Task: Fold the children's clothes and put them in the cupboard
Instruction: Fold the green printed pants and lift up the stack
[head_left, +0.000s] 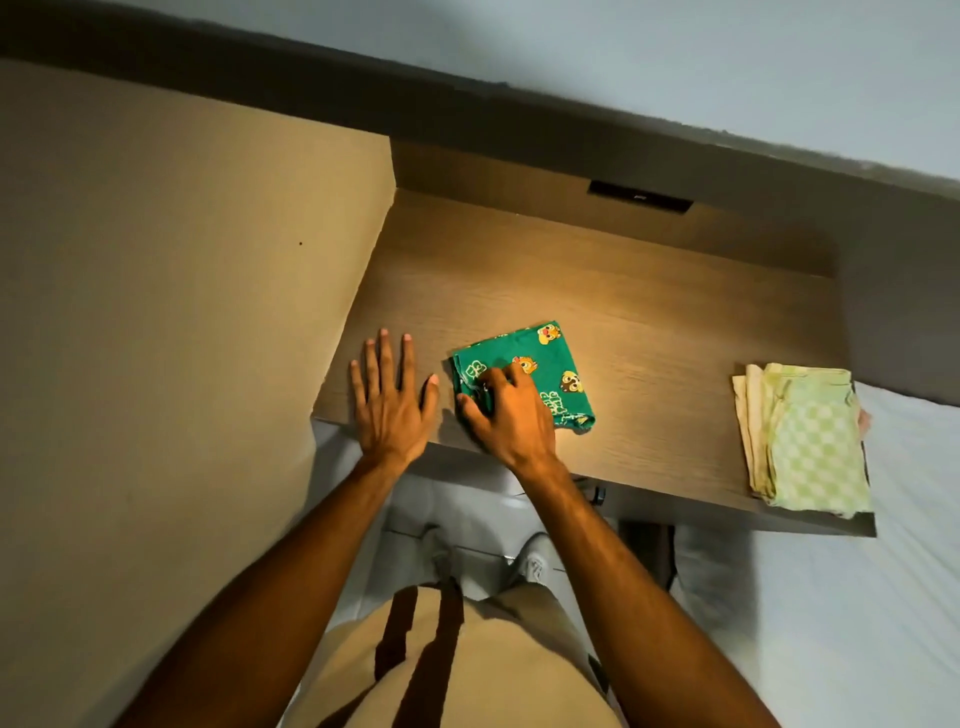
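Wooden shelf (649, 332): right hand (511, 410) grips green garment (550, 364), lettering unreadable; left hand (392, 400) flat.

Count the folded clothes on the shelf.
2. A green cartoon-print piece mid-shelf under the right hand; a pale green checked stack at the shelf's right end, possibly holding several pieces.

- Wooden shelf (649, 332), lit warmly.
- Folded green cloth (545, 364) near its front edge.
- Pale checked stack (810, 441) at the right end, well apart.
- Left hand (392, 400) flat on it.
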